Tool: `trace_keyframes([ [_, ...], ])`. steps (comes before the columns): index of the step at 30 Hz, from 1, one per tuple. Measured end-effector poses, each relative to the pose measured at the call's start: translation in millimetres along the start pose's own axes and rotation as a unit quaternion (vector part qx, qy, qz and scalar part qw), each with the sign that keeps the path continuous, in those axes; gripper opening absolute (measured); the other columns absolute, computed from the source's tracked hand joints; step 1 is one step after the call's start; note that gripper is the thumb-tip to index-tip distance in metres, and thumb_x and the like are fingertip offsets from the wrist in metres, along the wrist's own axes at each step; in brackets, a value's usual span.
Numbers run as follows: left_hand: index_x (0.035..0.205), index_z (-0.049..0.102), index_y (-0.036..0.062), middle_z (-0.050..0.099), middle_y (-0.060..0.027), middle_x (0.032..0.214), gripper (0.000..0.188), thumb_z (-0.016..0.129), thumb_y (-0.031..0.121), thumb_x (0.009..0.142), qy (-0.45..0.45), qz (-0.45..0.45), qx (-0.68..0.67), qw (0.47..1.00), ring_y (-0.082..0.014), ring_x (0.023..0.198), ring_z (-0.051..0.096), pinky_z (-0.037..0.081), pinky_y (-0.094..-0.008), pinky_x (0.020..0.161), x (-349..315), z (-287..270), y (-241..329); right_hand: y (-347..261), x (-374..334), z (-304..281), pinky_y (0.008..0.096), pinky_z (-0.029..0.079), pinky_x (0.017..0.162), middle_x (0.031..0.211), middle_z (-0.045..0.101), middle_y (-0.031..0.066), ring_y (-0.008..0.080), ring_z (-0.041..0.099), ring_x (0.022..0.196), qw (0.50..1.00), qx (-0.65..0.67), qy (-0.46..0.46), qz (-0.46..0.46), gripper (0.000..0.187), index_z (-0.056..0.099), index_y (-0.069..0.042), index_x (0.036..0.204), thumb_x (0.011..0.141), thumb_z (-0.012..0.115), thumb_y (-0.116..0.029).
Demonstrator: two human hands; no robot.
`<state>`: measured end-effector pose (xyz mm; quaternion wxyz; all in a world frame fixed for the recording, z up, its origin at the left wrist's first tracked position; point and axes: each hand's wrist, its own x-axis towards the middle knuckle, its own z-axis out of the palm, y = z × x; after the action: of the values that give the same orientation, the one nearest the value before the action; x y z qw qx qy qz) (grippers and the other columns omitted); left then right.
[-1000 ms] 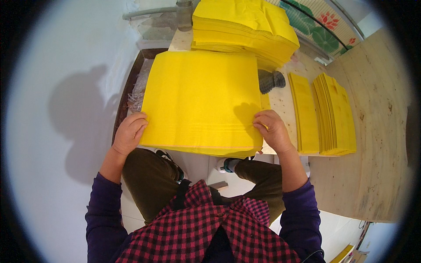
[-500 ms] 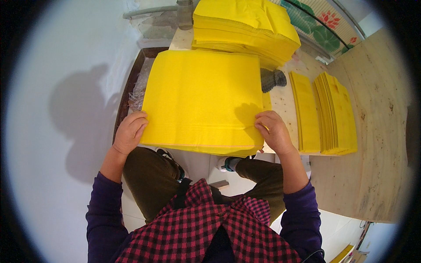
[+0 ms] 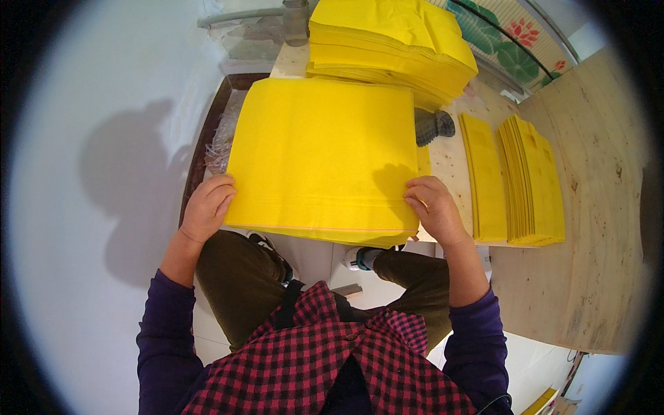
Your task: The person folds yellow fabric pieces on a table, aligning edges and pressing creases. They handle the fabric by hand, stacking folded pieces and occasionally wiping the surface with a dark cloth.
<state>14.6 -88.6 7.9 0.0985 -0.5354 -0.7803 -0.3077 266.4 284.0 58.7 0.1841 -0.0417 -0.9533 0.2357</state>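
Observation:
A wide yellow woven-looking sheet (image 3: 321, 152) lies flat in front of me, with a thin pinkish line along its near edge. Other yellow layers show just under that edge. My left hand (image 3: 209, 207) pinches the sheet's left side near the front corner, fingers closed. At the opposite side, my right hand (image 3: 434, 209) pinches the right edge in the same way, its thumb and fingertips together. A small reddish-brown tab (image 3: 413, 237) sticks out below the right corner.
A tall yellow stack (image 3: 387, 48) stands behind the sheet, beside a jar (image 3: 295, 24). A dark grey ridged object (image 3: 434, 126) lies to the right. Further right are folded yellow piles (image 3: 529, 180) and a wooden panel (image 3: 588, 194). A white wall (image 3: 124, 90) rises on the left.
Both hands keep their pinch on the sheet. The whole view has shifted very slightly; nothing else visibly differs.

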Motion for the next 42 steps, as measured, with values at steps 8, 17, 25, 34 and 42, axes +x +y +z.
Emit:
trace_keyframes([
  [8,0.093,0.06,0.0013,0.061,-0.0136,0.104,0.015,0.064,-0.001,0.079,0.008,0.007,-0.004,1.0,-0.0326,0.098,0.059,0.048,-0.0378,0.087,0,1,0,0,2,0,0.0396,0.048,0.083,0.095,0.064,0.0127,0.0333,0.058,0.093,1.0,0.0,-0.003,-0.005,0.011,0.064,-0.002,0.086,0.076,0.067,-0.004],
  [17,0.093,0.06,0.0015,0.061,-0.0134,0.103,0.016,0.064,-0.002,0.078,0.01,0.012,-0.011,1.0,-0.0329,0.098,0.059,0.048,-0.0379,0.087,0,1,0,-8,0,-3,0.0398,0.048,0.082,0.094,0.064,0.0132,0.0338,0.058,0.093,1.0,-0.012,-0.003,0.001,0.012,0.063,-0.002,0.087,0.076,0.067,-0.004],
  [25,0.094,0.061,0.0015,0.061,-0.0133,0.104,0.015,0.064,-0.001,0.079,0.019,0.009,-0.013,1.0,-0.0325,0.099,0.059,0.048,-0.0381,0.087,-1,0,2,-7,-8,3,0.0399,0.048,0.083,0.095,0.064,0.0137,0.0341,0.059,0.094,0.999,0.024,0.028,0.026,0.011,0.064,-0.001,0.085,0.075,0.067,-0.002],
  [34,0.093,0.061,0.0005,0.061,-0.0128,0.104,0.013,0.063,0.001,0.08,0.011,-0.002,-0.02,1.0,-0.032,0.098,0.059,0.048,-0.0375,0.087,-2,0,1,-3,-19,12,0.0387,0.047,0.087,0.104,0.063,0.0145,0.0334,0.057,0.101,0.996,0.025,0.039,0.078,0.015,0.065,-0.001,0.089,0.075,0.068,0.002],
  [42,0.096,0.061,0.0007,0.061,-0.0138,0.103,0.015,0.062,0.001,0.081,0.02,0.001,-0.016,1.0,-0.0334,0.096,0.059,0.048,-0.0389,0.084,-4,-2,4,-3,-20,13,0.0378,0.047,0.088,0.104,0.062,0.0137,0.0321,0.057,0.101,0.995,0.023,0.033,0.09,0.014,0.064,-0.001,0.088,0.076,0.067,0.003],
])
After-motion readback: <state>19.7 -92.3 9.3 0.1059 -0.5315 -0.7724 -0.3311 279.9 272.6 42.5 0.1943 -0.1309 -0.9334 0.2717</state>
